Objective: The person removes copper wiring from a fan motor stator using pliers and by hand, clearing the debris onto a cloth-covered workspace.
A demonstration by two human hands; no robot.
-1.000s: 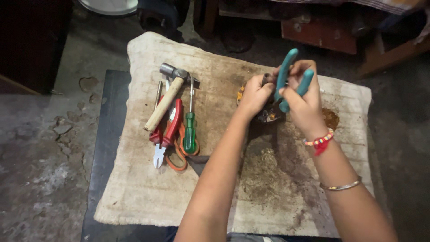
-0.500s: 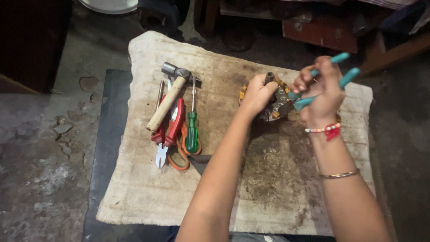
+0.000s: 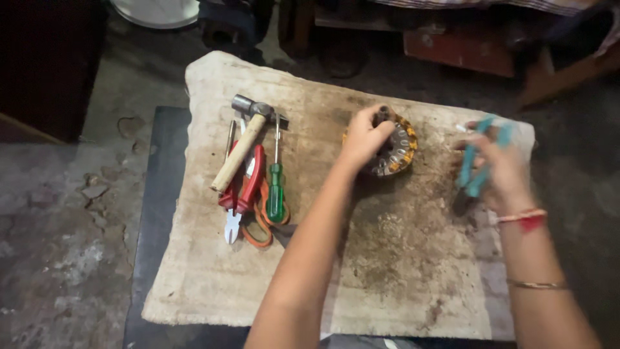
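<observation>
Stained, pale cloth (image 3: 213, 284) covers the worktop, rough and smeared with brown grime toward the centre. At centre left of the frame lies a cluster of tools: a wooden-handled hammer (image 3: 242, 150) with a grey steel head, its long axis slanting from lower left to upper right, head uppermost; just beside it red-handled cutting pliers (image 3: 242, 190) with the metal nose pointing down the frame; then a green-handled screwdriver (image 3: 276, 187) lying almost upright in the picture, shaft pointing up. An orange loop (image 3: 258, 234) of cord or strap curls under their lower ends.

Right of centre, the left hand (image 3: 363, 139) comes in on a bare forearm that runs from the bottom edge up and slightly right. Its fingers are curled down over the near rim of a round motor winding (image 3: 397, 152), a ring of yellowish and dark segments lying flat on the cloth, gripping it.

At the right, blurred by motion, the right hand (image 3: 500, 171) is closed around teal-handled pliers (image 3: 476, 169), raised above the cloth, well apart from the winding; handles point up the frame, the dark nose down and left. A red and white bracelet (image 3: 524, 218) and a thin metal bangle (image 3: 537, 284) ring that wrist and forearm.
</observation>
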